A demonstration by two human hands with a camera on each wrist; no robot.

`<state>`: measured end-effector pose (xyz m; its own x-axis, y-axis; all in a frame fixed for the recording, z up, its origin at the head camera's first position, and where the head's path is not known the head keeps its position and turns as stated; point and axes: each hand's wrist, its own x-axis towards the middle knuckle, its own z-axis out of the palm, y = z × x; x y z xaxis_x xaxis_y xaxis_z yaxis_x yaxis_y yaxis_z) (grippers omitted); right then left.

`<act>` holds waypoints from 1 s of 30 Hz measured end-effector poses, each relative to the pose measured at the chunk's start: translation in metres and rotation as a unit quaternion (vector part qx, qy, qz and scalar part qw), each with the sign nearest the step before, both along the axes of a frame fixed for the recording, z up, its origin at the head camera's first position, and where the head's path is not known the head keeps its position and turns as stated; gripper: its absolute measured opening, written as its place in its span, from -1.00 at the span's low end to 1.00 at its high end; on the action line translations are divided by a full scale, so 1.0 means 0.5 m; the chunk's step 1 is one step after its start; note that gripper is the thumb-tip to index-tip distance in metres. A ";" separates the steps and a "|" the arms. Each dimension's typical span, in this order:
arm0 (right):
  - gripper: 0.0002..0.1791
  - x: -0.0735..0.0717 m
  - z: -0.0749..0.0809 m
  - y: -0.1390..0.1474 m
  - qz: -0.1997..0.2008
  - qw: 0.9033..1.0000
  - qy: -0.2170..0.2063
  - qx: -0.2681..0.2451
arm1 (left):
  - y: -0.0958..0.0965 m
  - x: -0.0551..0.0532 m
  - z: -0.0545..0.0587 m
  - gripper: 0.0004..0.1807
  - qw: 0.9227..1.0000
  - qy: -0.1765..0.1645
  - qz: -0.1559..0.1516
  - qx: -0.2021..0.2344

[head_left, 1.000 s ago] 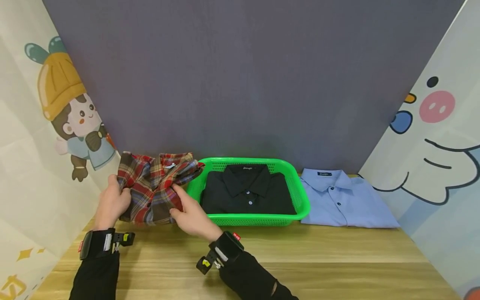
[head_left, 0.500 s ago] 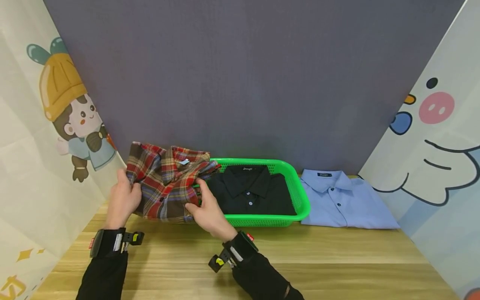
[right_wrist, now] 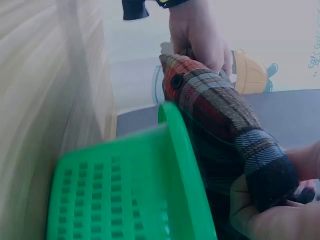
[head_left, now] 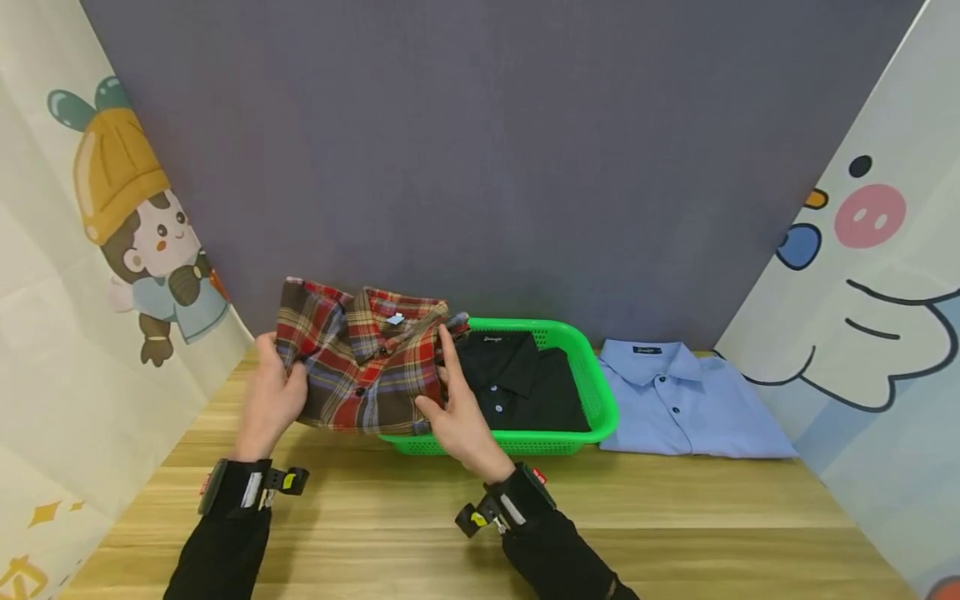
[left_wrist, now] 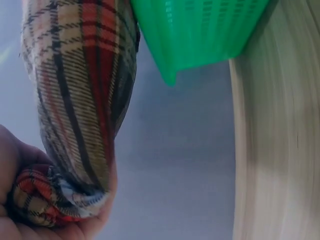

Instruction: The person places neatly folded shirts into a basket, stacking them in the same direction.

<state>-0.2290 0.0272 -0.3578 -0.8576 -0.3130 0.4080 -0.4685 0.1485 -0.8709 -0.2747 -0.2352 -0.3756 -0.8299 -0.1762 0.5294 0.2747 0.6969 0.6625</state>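
A folded plaid shirt (head_left: 375,358) in red, brown and blue is held up between both hands, collar towards the back wall. My left hand (head_left: 272,398) grips its left edge; in the left wrist view the cloth bunches inside the curled fingers. On the other edge, my right hand (head_left: 467,421) pinches the shirt between thumb and fingers. The shirt hangs over the left part of a green basket (head_left: 592,375), raised above its rim in the right wrist view. Inside the basket lies a folded black shirt (head_left: 551,387), its left side hidden by the plaid one.
To the right of the basket a folded light blue shirt (head_left: 686,400) lies on the wooden table (head_left: 390,508). A grey wall panel (head_left: 480,167) stands close behind, and printed cloth walls with cartoon figures close off both sides.
Both hands have carried the plaid shirt rightwards and slightly up, from beside the basket to over its left part. The basket, black shirt and blue shirt stay in place.
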 end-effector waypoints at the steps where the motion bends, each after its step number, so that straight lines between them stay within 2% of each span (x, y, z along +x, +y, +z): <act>1: -0.09 0.004 0.007 0.006 -0.002 1.000 0.012 0.010 | 0.005 0.000 0.000 -0.46 1.000 0.003 -0.001 0.002; 4: -0.15 0.009 0.018 0.025 0.001 0.999 0.032 0.037 | 0.018 -0.001 -0.002 -0.31 1.000 0.014 -0.011 0.007; 7: -0.22 0.008 0.022 0.042 0.012 0.998 0.032 0.048 | 0.032 -0.003 -0.005 -0.14 0.999 0.033 -0.021 0.002; 10: -0.23 0.006 0.025 0.060 0.013 0.998 0.031 0.051 | 0.045 -0.003 -0.009 -0.07 0.998 0.060 -0.032 -0.016; 13: -0.27 0.002 0.025 0.081 0.021 0.998 0.024 0.050 | 0.059 -0.002 -0.012 -0.17 0.994 0.093 -0.049 -0.042; 17: -0.34 -0.006 0.022 0.116 0.037 0.998 -0.012 0.048 | 0.082 -0.002 -0.018 -0.39 0.985 0.135 -0.084 -0.060; 22: -0.34 -0.017 0.019 0.164 0.015 0.998 -0.027 0.059 | 0.114 -0.004 -0.027 -0.52 0.976 0.175 -0.112 -0.061; 23: -0.34 -0.018 0.019 0.173 0.010 0.998 -0.026 0.063 | 0.121 -0.003 -0.028 -0.52 0.976 0.175 -0.117 -0.061; 30: -0.29 -0.060 -0.038 0.239 0.003 0.996 -0.007 0.091 | 0.155 0.001 -0.038 -0.49 0.974 0.153 -0.162 -0.038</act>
